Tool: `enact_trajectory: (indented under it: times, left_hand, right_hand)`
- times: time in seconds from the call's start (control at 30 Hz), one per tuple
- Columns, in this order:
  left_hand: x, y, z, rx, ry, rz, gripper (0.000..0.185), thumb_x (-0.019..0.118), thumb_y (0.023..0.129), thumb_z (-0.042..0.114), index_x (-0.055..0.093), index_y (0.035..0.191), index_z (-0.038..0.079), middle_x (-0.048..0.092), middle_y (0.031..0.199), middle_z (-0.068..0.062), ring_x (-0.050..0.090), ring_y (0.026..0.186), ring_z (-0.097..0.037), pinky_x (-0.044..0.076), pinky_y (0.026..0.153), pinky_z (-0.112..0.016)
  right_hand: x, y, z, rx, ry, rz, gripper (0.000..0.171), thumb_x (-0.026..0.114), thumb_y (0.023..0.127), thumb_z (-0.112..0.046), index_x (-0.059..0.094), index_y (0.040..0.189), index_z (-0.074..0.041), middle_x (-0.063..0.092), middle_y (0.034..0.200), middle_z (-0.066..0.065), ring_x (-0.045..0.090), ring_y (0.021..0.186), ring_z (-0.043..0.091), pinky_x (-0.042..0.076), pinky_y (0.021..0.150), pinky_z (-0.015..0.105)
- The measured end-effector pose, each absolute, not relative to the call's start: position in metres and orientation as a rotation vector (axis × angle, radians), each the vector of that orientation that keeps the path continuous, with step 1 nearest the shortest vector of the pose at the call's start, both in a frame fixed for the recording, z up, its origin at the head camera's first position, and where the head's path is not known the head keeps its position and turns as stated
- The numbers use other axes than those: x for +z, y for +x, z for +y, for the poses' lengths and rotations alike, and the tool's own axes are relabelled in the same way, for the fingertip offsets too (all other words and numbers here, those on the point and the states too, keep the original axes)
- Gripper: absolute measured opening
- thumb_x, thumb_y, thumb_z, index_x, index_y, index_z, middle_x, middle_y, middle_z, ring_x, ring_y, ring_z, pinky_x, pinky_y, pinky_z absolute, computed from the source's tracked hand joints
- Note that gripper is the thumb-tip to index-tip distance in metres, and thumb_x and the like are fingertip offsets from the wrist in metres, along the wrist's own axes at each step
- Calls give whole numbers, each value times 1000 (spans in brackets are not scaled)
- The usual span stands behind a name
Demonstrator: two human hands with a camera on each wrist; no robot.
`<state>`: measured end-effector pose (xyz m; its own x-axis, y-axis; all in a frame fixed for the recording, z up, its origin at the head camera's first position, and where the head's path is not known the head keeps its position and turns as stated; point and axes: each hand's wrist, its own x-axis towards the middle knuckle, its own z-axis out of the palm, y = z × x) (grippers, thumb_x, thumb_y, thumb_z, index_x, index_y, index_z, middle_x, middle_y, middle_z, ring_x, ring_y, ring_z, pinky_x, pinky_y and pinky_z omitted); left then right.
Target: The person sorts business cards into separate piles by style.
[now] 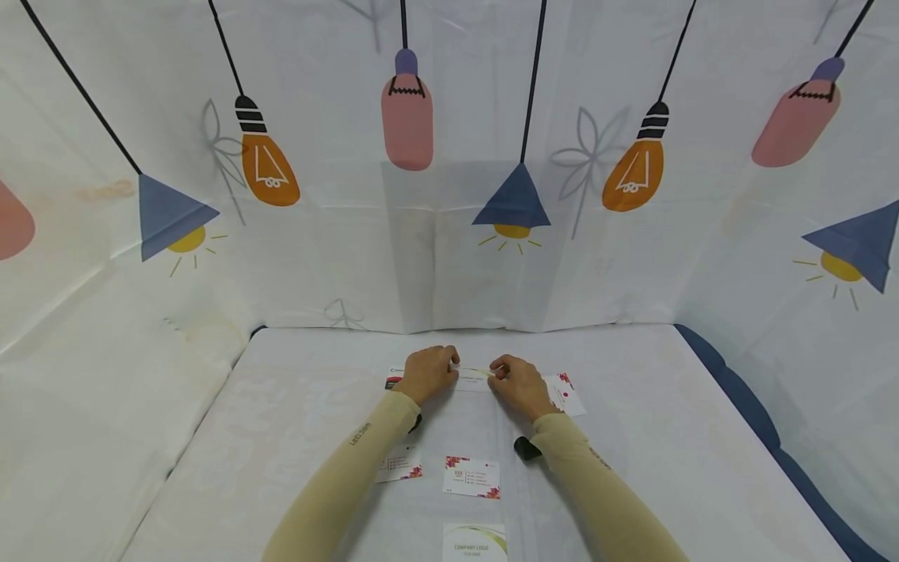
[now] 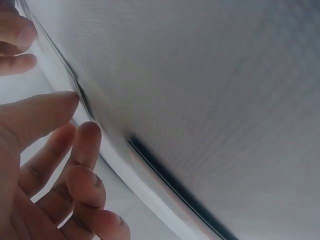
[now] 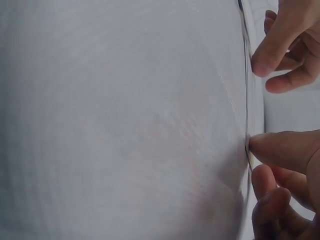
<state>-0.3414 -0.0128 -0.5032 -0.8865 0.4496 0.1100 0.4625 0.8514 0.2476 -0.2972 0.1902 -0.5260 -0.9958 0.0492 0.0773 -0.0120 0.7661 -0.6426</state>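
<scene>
At the far part of the table, a white business card point(image 1: 472, 380) with a green curve lies between both hands. My left hand point(image 1: 428, 373) is at its left end, the thumb point(image 2: 65, 104) touching the card's edge and the other fingers loosely bent. At the right end is my right hand point(image 1: 521, 388); its thumb point(image 3: 272, 145) rests at the card's edge, with the fingers bent beside it. A red-and-black card point(image 1: 394, 381) shows partly behind the left hand. Beside the right hand lies a white card with red marks point(image 1: 566, 395).
Nearer on the white table point(image 1: 281, 437) lie a red-flowered card point(image 1: 472, 478), a similar card point(image 1: 402, 466) partly under the left forearm, and a company-logo card point(image 1: 474, 542) at the bottom edge. A printed white sheet point(image 1: 316, 257) rises behind the table.
</scene>
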Motion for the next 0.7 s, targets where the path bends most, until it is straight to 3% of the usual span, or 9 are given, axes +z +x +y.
enact_trajectory:
  times: [0.7]
  left_hand:
    - [-491,-326,-33,-565,-663,-2868,21,75,92,30,72,109,18,70,86,4,63,71,-11,50,61,-30]
  right_hand:
    - [-507,-281,182,1107,92,-2777,25,69,94,-26,71,117,-16,67,97,-3,55,71,14,46,62,33]
